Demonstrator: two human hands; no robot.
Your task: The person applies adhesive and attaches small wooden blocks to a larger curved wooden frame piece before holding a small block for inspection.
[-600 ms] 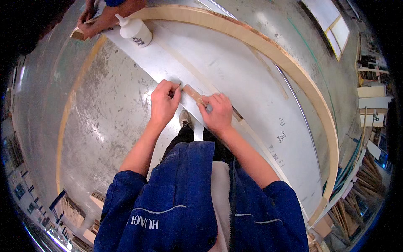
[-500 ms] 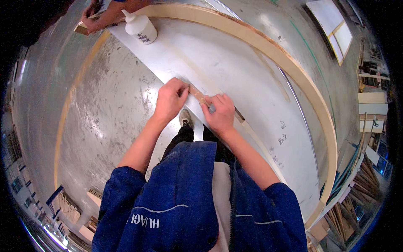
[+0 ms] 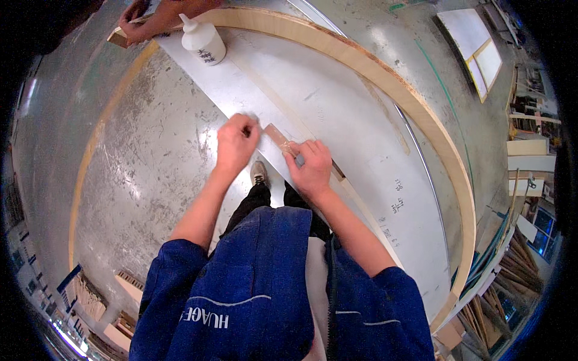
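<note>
My right hand [image 3: 312,165] grips a short flat brown strip [image 3: 276,136] between thumb and fingers. Whether it is wood or tape I cannot tell. One end sticks out toward my left hand, and a small grey patch shows by the thumb. A darker narrow piece [image 3: 339,171] shows beyond the right hand; whether it belongs to the strip is hidden. Just left of the strip's free end, my left hand [image 3: 236,144] is closed with curled, slightly blurred fingers, apart from the strip. Any content in them is hidden. Beneath lies a white panel [image 3: 355,126].
A white squeeze bottle [image 3: 205,45] stands on the panel's far left. A curved wooden band [image 3: 415,90] arcs around the panel's far and right sides. At the upper left, another person's hand [image 3: 139,25] touches the band's end. Wooden sticks [image 3: 522,262] are stacked at the right.
My left hand has come away from the strip's end and moved slightly left. The right hand keeps its grip on the strip. The view has shifted a little.
</note>
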